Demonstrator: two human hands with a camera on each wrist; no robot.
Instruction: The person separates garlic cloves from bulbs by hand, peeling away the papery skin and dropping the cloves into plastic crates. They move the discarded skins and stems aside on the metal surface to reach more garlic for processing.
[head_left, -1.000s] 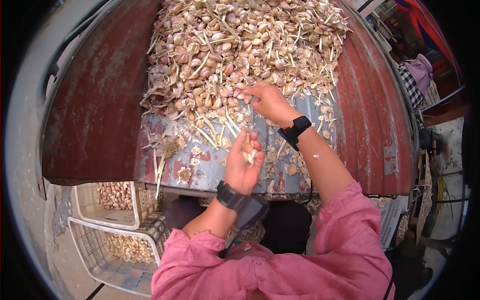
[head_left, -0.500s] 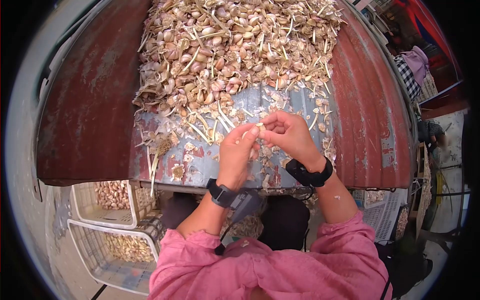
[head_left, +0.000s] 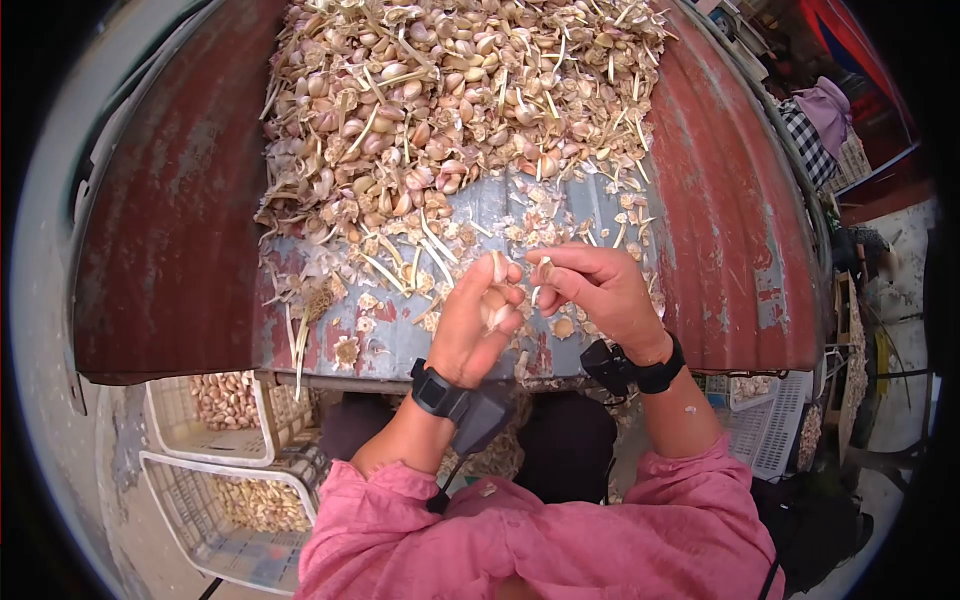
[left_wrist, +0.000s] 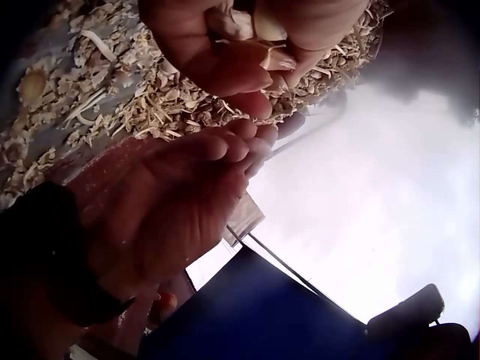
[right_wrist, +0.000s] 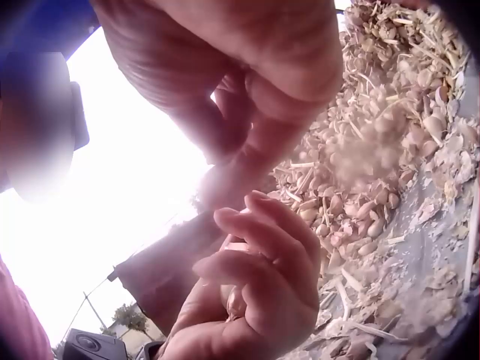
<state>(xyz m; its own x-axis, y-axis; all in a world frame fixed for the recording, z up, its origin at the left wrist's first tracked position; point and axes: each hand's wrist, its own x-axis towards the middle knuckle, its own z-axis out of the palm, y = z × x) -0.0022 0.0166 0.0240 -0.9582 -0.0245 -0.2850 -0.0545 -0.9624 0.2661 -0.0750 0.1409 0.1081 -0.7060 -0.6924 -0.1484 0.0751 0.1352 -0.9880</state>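
Note:
In the head view my left hand (head_left: 472,330) is palm up over the front of the metal table, its fingers curled round several garlic cloves (head_left: 494,302). The left wrist view shows these pale cloves (left_wrist: 231,24) between thumb and fingers. Just to the right, my right hand (head_left: 610,300) pinches a small pale garlic scrap (head_left: 541,270) between thumb and fingertips. A narrow gap parts the two hands in the head view. Beyond them lies a big heap of loose garlic cloves (head_left: 430,100), mixed with dry stalks and papery skins.
The table (head_left: 400,345) is corrugated, grey in the middle with red, raised sides. Bits of skin and stalks (head_left: 385,270) litter its front part. Two plastic crates (head_left: 215,450) of cloves stand on the floor at the left, and a pale crate (head_left: 775,435) at the right.
My right hand has come back from the heap to the left hand, where both worked on a piece together. Now it has drawn slightly right with a scrap, and the left palm has opened up to view.

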